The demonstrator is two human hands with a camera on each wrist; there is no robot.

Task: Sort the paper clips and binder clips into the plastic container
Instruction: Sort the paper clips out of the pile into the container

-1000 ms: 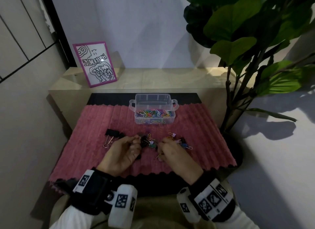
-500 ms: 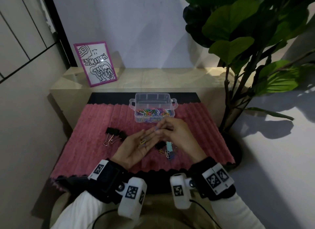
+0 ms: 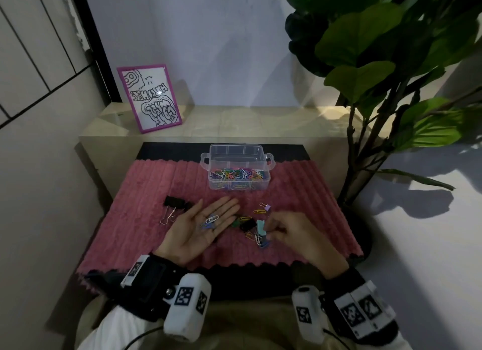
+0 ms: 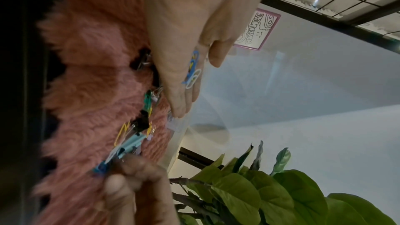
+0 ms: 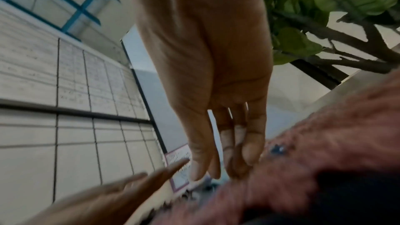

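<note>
My left hand (image 3: pixel 216 212) lies palm up and flat over the pink mat (image 3: pixel 146 193), with a white and some blue paper clips (image 3: pixel 210 220) loose on its fingers; the left wrist view shows the same clips (image 4: pixel 192 73). My right hand (image 3: pixel 273 226) hovers at the small pile, its fingers (image 4: pixel 134 170) curled down at a teal binder clip (image 3: pixel 260 226) and blue clips. I cannot make out whether it pinches anything. A black binder clip (image 3: pixel 247 224) lies in the pile. The clear plastic container (image 3: pixel 236 147) stands behind, part filled with coloured paper clips (image 3: pixel 238 173).
Two large black binder clips (image 3: pixel 173 202) lie left of my left hand. A purple mini binder clip (image 3: pixel 267 207) and a yellow paper clip (image 3: pixel 259 211) sit behind the pile. A framed drawing (image 3: pixel 151 99) leans at the back left; a potted plant (image 3: pixel 365 76) stands to the right.
My right hand has left my left fingertips and dropped back right to the pile. The left hand stays palm up, now showing a white clip among the blue ones.
</note>
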